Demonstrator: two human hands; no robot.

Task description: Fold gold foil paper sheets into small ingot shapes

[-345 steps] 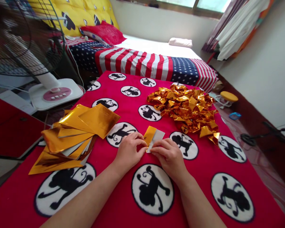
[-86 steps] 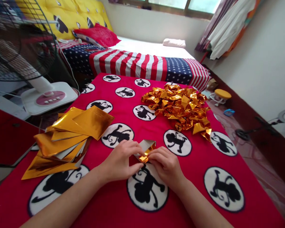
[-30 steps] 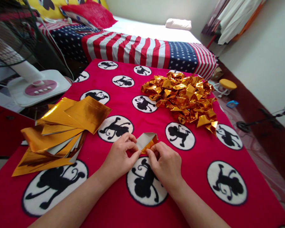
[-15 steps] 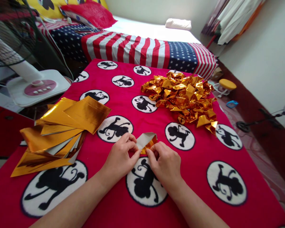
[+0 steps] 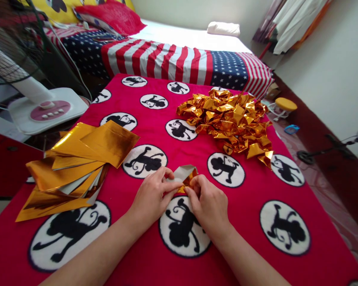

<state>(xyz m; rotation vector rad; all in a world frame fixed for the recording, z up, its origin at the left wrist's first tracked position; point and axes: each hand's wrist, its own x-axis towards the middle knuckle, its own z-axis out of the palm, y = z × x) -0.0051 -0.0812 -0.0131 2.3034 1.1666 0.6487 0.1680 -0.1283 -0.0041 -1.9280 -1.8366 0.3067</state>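
A partly folded sheet of gold foil paper point(image 5: 184, 173), pale grey on its back, is between my two hands over the red cloth. My left hand point(image 5: 153, 193) grips its left side, with the index finger stretched across the lower gold edge. My right hand point(image 5: 208, 201) pinches the right lower corner between thumb and fingers. To the left lies a loose stack of flat gold foil sheets point(image 5: 74, 163), some showing grey backs. A heap of folded, crinkled gold foil pieces point(image 5: 229, 119) sits at the far right of the cloth.
The red cloth point(image 5: 241, 234) with monkey prints covers the table. A white fan base point(image 5: 47, 109) stands at the left edge. Behind is a bed with a star-and-stripe cover point(image 5: 167, 59). A yellow-topped stool point(image 5: 286, 104) and a blue object point(image 5: 291, 129) are on the floor at right.
My left index finger has reached rightward over the foil's lower edge. My right fingers have shifted slightly up along the right side. The stack and heap stay the same.
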